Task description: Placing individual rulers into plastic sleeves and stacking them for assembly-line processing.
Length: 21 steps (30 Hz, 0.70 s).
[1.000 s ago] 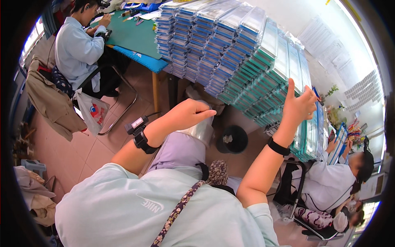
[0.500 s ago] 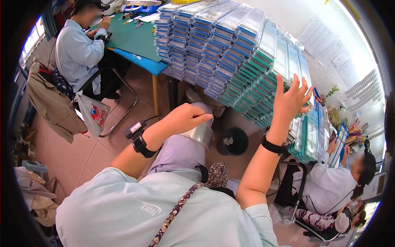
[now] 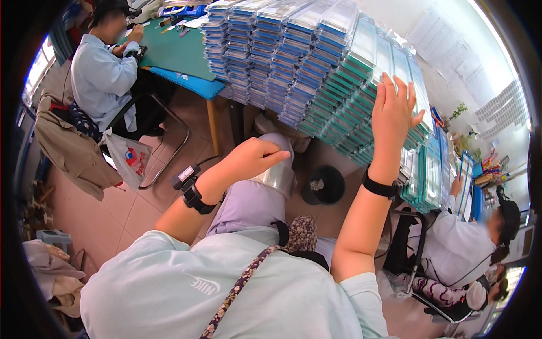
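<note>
Tiled floor fills the lower left of the frame, and a green-topped table (image 3: 186, 53) runs across the top, loaded with tall stacks of flat clear-lidded trays (image 3: 316, 62), blue-edged toward the upper middle and green-edged toward the upper right. The right hand (image 3: 393, 110) is raised in the upper right with its fingers spread flat and released, the palm laid against the leaning face of the green-edged stack (image 3: 361, 96); it grips nothing. The left hand (image 3: 254, 158) hovers near the centre, above the person's own knee, loosely curled into a half-fist with nothing in it, next to a shiny roll of clear film (image 3: 279, 175), though whether it touches the roll cannot be told. The risk, as I judge it, lies in the stacks: they look steeply tilted, though the fisheye may exaggerate this, and only one open palm steadies them, so a push off-centre or lifting the hand could let the upper trays slide toward the lower right, where a seated person in white (image 3: 451, 248) works close by. A black bin (image 3: 323, 185) stands on the floor below the table edge, and a second seated person (image 3: 104, 79) works at the upper left, well apart from the stacks.
</note>
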{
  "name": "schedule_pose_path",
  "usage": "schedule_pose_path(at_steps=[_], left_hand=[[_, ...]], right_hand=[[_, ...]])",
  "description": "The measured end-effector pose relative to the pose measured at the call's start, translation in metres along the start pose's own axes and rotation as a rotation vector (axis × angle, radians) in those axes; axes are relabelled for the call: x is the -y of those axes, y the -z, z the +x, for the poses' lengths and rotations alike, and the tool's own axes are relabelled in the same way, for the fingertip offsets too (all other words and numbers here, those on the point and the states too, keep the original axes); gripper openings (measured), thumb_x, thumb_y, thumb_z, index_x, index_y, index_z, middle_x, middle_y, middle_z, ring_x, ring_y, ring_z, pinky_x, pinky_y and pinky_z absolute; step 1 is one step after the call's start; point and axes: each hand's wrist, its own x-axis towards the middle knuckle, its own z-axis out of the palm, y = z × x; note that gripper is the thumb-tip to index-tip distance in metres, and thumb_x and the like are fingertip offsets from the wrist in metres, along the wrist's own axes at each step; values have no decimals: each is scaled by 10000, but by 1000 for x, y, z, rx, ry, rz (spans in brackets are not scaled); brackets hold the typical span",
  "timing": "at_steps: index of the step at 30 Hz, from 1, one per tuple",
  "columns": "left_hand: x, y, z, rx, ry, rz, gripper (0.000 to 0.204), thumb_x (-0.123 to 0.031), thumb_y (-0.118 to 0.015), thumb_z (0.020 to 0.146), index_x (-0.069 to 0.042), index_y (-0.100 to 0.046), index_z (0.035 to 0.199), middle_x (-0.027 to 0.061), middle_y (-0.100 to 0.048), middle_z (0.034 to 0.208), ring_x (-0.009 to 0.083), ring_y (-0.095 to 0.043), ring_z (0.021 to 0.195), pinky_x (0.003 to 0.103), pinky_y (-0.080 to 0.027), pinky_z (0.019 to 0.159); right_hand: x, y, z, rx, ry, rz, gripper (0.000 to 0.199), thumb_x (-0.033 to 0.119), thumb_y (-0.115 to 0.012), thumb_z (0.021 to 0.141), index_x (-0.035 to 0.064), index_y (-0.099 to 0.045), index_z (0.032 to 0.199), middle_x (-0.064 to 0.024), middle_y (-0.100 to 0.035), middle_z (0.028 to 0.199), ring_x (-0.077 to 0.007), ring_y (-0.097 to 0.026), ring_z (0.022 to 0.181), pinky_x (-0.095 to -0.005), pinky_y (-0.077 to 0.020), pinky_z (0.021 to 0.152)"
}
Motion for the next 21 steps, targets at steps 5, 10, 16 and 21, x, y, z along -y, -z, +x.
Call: schedule_pose_path(at_steps=[5, 10, 16, 21], left_hand=[[-3, 0, 1, 5, -2, 13, 453, -226, -590, 899, 30, -349, 614, 98, -241, 561, 169, -213, 531, 342, -261, 472], [1, -3, 0, 12, -42, 27, 450, -225, -584, 901, 26, -355, 606, 103, -245, 546, 169, -214, 518, 345, -266, 462], [-2, -5, -3, 21, -33, 34, 433, -222, -579, 900, 33, -386, 608, 120, -279, 537, 189, -229, 504, 346, -283, 465], [-2, -6, -2, 35, 0, 37, 427, -237, -575, 900, 31, -408, 613, 135, -309, 534, 218, -243, 496, 352, -296, 468]], right_hand=[[-3, 1, 9, 87, 32, 81, 303, 330, -434, 959, 195, -613, 1163, -19, -553, 1230, -253, -421, 1253, -647, -161, 1018], [7, 3, 13, 73, 131, 179, 389, 411, -492, 918, 150, -578, 1193, -37, -551, 1237, -257, -442, 1231, -607, -194, 1018], [18, 3, 12, 17, 138, 250, 430, 444, -594, 848, 74, -566, 1066, -45, -569, 1123, -236, -498, 1089, -525, -276, 960], [23, 6, 12, -5, 141, 308, 427, 448, -646, 812, 70, -533, 976, -48, -546, 1001, -223, -502, 994, -446, -295, 903]])
